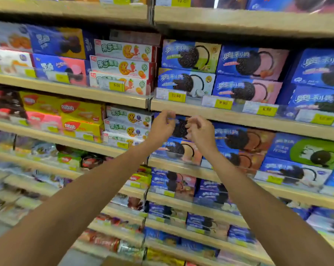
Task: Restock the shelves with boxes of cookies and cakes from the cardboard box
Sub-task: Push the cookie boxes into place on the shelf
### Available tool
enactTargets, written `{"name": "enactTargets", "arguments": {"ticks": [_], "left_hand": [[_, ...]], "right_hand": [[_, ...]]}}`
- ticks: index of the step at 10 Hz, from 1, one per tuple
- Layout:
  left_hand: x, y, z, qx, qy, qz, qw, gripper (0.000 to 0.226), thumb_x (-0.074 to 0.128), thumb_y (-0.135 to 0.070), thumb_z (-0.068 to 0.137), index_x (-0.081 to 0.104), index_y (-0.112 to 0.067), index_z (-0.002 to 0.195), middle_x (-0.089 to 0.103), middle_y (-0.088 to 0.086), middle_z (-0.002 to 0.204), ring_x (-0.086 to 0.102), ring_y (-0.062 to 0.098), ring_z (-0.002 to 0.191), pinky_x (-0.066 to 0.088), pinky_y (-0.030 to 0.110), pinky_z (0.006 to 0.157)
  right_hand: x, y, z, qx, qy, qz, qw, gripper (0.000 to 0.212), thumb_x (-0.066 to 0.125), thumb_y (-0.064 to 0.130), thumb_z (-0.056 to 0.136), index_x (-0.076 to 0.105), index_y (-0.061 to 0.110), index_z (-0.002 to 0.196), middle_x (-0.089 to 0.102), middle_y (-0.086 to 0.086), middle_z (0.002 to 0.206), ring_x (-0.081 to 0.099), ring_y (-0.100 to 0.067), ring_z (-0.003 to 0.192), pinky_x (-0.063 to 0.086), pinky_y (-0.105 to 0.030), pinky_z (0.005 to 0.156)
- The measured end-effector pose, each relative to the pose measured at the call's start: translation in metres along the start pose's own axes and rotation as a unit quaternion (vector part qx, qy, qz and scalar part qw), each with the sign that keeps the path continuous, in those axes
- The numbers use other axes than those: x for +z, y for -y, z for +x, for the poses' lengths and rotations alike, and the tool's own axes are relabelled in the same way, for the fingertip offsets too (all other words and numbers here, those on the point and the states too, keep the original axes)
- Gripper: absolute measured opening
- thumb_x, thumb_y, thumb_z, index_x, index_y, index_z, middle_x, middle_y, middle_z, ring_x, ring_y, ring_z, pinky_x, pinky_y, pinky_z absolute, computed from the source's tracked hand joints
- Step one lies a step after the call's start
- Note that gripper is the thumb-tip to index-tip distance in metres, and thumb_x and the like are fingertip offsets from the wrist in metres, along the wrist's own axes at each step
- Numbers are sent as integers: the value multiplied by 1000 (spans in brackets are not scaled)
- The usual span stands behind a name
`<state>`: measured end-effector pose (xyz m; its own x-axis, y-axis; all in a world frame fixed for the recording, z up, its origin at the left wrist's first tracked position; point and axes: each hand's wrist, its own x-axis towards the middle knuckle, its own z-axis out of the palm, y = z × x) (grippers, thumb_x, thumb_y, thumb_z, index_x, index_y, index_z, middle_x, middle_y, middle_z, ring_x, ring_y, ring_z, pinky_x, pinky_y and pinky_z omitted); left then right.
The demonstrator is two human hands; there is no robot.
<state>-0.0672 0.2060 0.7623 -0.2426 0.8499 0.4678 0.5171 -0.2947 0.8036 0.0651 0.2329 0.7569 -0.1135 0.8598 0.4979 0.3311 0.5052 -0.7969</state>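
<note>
Between our two raised hands, on the right-hand bay, sits the blue cardboard cookie box with a dark sandwich biscuit printed on it (180, 129). It rests on top of a blue-and-peach cookie box (181, 150), close under the pale wooden shelf board (239, 120) above. Our left hand (163, 124) is at its left end and our right hand (200, 132) at its right end. Both have curled fingers, but the blur is heavy, and we cannot tell whether they pinch the box's edges or only hang just in front of it. A brown sliver (122, 263) at the bottom edge may be the supply carton, though we cannot be sure. We judge the main risk to be the top box left proud of the stack. If we let go before it is seated, it could tip forward over the clear plastic front lip (173, 160) and fall to the lower shelves. The narrow gap under the board is a second risk, since a tilted box could catch there and crumple a corner. Our knuckles are also near the yellow price tags (176, 96) overhead, and a careless lift could knock one loose. A sideways shove could push the blue-and-orange neighbouring boxes (243, 140) out of line.
</note>
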Motion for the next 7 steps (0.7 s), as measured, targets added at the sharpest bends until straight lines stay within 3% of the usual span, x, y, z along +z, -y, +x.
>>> {"name": "enactTargets", "arguments": {"ticks": [1, 2, 3, 4, 5, 6, 7], "left_hand": [[-4, 51, -35, -100, 39, -23, 994, 18, 47, -9, 96, 57, -1, 109, 57, 6, 104, 50, 17, 83, 40, 15, 64], [-2, 111, -84, -221, 74, -65, 970, 9, 47, -6, 95, 56, -7, 98, 57, 10, 91, 54, 21, 81, 41, 30, 75], [4, 172, -149, -320, 105, -94, 937, 12, 46, -1, 95, 55, -8, 90, 55, 9, 81, 53, 21, 76, 45, 26, 67], [7, 219, -212, -471, 179, -198, 841, 20, 82, -11, 66, 63, -11, 69, 58, 1, 64, 57, 13, 59, 45, 18, 52], [35, 305, -275, -525, 161, -371, 749, 55, 91, -45, 1, 60, -11, 31, 54, -1, 39, 55, 1, 38, 40, 13, 41], [51, 337, -347, -602, 117, -257, 747, 29, 76, -39, 68, 64, -25, 45, 57, -9, 52, 58, 4, 53, 43, 17, 54], [69, 357, -402, -639, 121, -91, 754, 22, 50, -13, 91, 53, -25, 73, 52, -4, 75, 51, 14, 72, 45, 30, 71]], "right_hand": [[26, -29, -40, 67, 79, 0, 995, 28, 41, 4, 94, 58, 17, 77, 62, -4, 78, 59, -22, 69, 51, -29, 63], [57, -69, -89, 136, 149, -6, 980, 33, 40, 2, 96, 56, 16, 70, 61, -6, 72, 61, -7, 61, 47, -18, 58], [87, -115, -145, 206, 212, -28, 955, 34, 41, 5, 95, 56, 17, 67, 62, -4, 69, 59, 3, 52, 47, -15, 55], [116, -168, -201, 289, 276, -40, 916, 34, 44, 8, 95, 57, 17, 65, 62, -6, 69, 61, -15, 65, 54, -33, 68], [138, -218, -258, 366, 332, -55, 868, 26, 47, 9, 95, 59, 1, 74, 63, -12, 79, 58, -16, 64, 52, -25, 59], [158, -270, -315, 419, 363, -65, 830, 24, 49, 11, 86, 58, 8, 64, 61, -9, 68, 54, -15, 55, 43, -27, 57], [176, -328, -372, 494, 380, -70, 779, 27, 50, 5, 84, 54, 17, 60, 57, -5, 54, 52, -16, 49, 38, -27, 55]]}}
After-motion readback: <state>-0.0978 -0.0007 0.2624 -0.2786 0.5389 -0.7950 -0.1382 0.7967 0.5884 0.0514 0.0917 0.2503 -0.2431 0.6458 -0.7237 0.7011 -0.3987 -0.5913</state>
